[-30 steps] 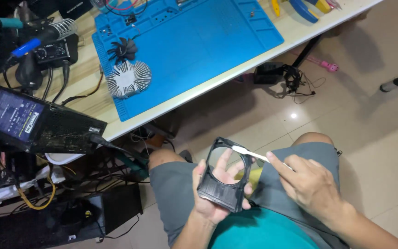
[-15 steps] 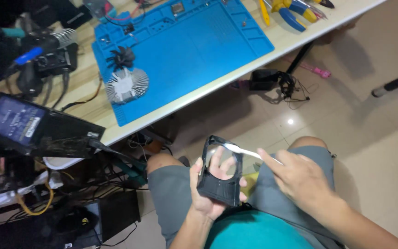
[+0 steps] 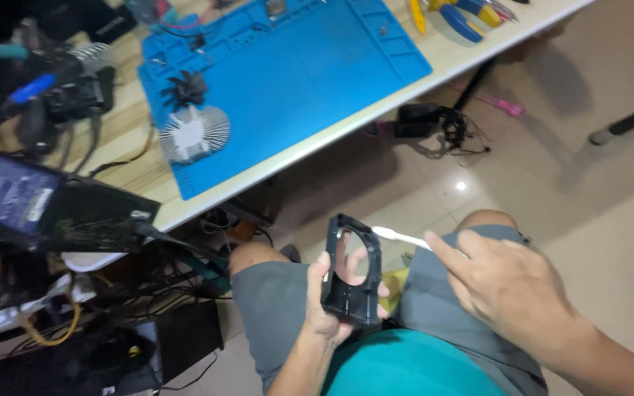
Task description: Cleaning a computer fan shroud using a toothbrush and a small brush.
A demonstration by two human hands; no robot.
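Down over the lap, the left hand [image 3: 322,308] grips a black plastic fan frame with a round opening [image 3: 351,271], fingers wrapped around it. The right hand [image 3: 508,290] pinches a thin white brush [image 3: 403,237], its tip touching the frame's rim, below the worktop [image 3: 434,62].

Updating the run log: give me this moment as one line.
left hand: holds black fan frame over lap | right hand: holds white brush, tip at frame's rim | blue mat: round heatsink on it
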